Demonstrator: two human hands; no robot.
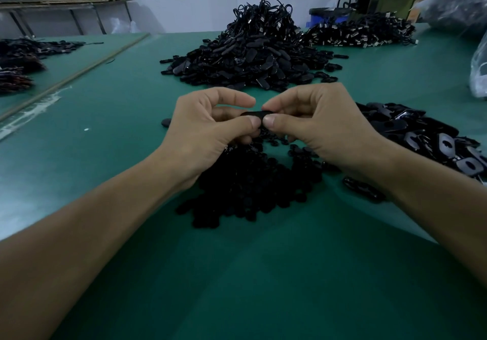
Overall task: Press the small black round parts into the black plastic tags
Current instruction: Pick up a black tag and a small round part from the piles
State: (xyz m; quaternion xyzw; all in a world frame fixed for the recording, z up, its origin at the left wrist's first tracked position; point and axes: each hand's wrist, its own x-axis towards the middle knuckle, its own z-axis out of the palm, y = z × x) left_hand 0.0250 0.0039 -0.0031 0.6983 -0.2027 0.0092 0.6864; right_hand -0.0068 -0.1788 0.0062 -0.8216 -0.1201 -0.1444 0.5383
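Both hands meet just above the heap of small round parts, and everything else here is placed from that heap. The left hand and the right hand each pinch one end of a single black tag between thumb and forefinger, thumbnails almost touching. The other fingers are curled under. The tag is held level, off the table, over the heap's far edge. I cannot tell whether a round part is seated in it.

The heap sprawls on the green table with a ragged near edge, and a broad band of green mat runs from there towards the person. Left of the heap one stray round part lies by itself, and beyond it is a wide stretch of mat as far as a long strip running diagonally across the top. Right of the heap, and close to it, a flat spread of tags reaches under the right forearm. Beyond the heap, past a narrow gap of mat, rises a tall mound of tags. Further right of that mound is a corded pile, and a clear plastic bag sits at the table's right edge.
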